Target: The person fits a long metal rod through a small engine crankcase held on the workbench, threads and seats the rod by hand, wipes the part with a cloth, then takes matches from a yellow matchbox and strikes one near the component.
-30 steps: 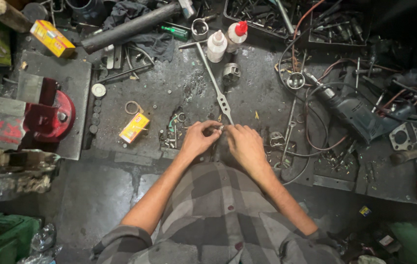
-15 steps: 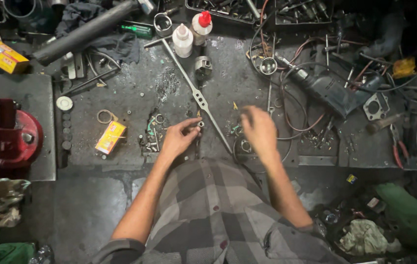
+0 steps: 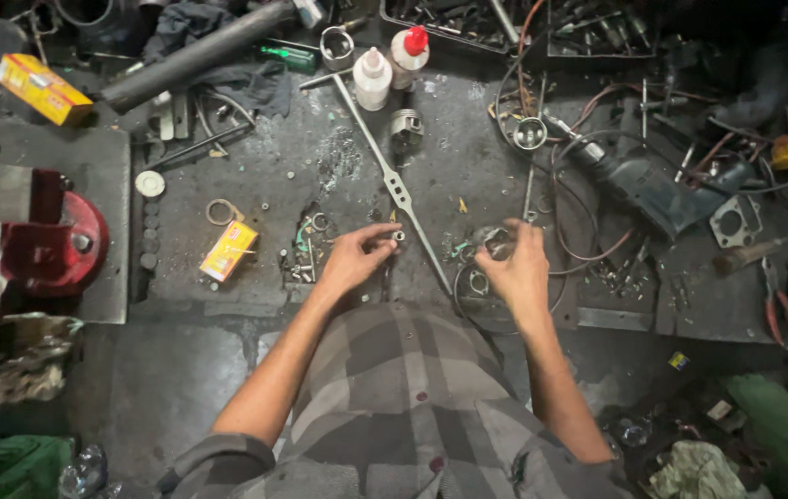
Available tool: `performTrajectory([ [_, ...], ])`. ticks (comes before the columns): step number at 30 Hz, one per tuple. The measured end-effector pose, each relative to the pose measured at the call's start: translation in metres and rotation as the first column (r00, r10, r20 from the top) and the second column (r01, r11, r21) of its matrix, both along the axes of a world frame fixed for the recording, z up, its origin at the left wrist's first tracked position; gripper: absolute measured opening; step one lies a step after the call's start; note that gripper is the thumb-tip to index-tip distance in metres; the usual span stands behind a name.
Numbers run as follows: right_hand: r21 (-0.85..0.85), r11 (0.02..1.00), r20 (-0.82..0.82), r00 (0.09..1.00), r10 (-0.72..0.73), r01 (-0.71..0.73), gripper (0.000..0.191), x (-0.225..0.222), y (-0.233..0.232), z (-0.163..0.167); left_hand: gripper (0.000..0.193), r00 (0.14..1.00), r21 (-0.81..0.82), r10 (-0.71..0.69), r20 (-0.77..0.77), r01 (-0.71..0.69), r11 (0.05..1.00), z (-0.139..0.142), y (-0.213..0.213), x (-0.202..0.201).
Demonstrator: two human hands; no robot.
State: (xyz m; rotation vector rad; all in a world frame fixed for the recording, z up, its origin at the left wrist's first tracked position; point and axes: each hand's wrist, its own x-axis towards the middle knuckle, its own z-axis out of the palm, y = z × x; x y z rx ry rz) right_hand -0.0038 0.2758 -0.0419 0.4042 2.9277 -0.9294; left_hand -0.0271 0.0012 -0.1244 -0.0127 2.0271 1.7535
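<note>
Scanning from the left, I see a small yellow-and-red cardboard box (image 3: pixel 228 251) lying on the grimy metal workbench (image 3: pixel 468 120) — then my left hand (image 3: pixel 357 259), fingertips pinching a small silvery metal ring (image 3: pixel 399 237) beside a long thin steel rod (image 3: pixel 392 180). My right hand (image 3: pixel 517 268) rests, fingers curled, on a clump of small metal parts (image 3: pixel 491 242) — whether it grips any, I cannot tell.

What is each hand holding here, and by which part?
Left hand pinches a small metal ring by its rim; right hand rests on loose metal parts, grip unclear.
</note>
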Motion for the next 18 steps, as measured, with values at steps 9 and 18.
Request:
performTrajectory([
  [9, -0.164, 0.874, -0.478, 0.812, 0.335, -0.457, 0.06, -0.02, -0.052, 0.044, 0.038, 1.0, -0.049, 0.005, 0.02, -0.004, 0.999, -0.001, 0.0, 0.002],
  [18, -0.097, 0.835, -0.431, 0.779, 0.455, -0.542, 0.06, -0.025, -0.073, 0.018, 0.037, 0.996, -0.068, 0.01, -0.086, -0.016, 0.998, -0.008, -0.002, 0.003],
])
